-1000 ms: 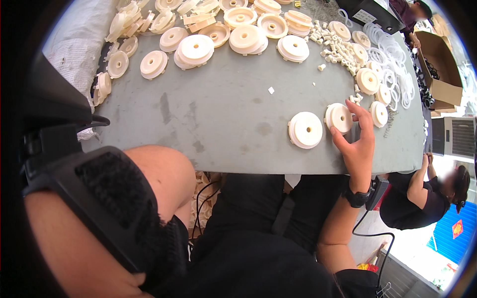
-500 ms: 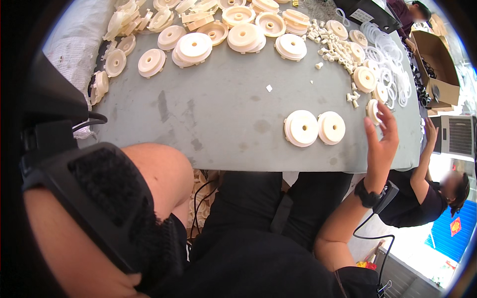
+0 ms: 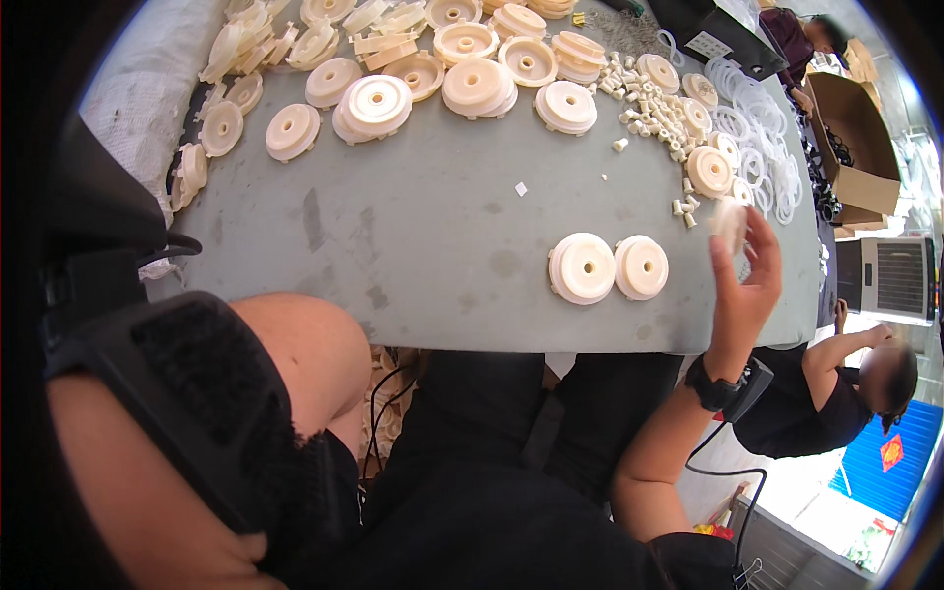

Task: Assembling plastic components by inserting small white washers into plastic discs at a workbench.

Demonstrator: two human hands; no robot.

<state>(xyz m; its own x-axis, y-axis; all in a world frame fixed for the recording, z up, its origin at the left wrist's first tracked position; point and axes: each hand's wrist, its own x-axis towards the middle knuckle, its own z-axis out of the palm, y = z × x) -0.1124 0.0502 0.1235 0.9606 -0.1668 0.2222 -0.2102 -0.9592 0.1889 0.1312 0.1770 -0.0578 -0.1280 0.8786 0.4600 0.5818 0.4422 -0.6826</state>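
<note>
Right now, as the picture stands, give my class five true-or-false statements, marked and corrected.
1. The right hand holds a pale disc. True.
2. The white rings lie left of the small pegs. False: they lie right of them.
3. Left of that hand, two discs lie side by side. True.
4. The open cardboard box is on the left. False: it is on the right.
5. A black band circles the right wrist. True.

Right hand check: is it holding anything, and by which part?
The right hand holds a round cream plastic disc, blurred, apparently by its rim between thumb and fingers; the exact contact points cannot be made out.
</note>
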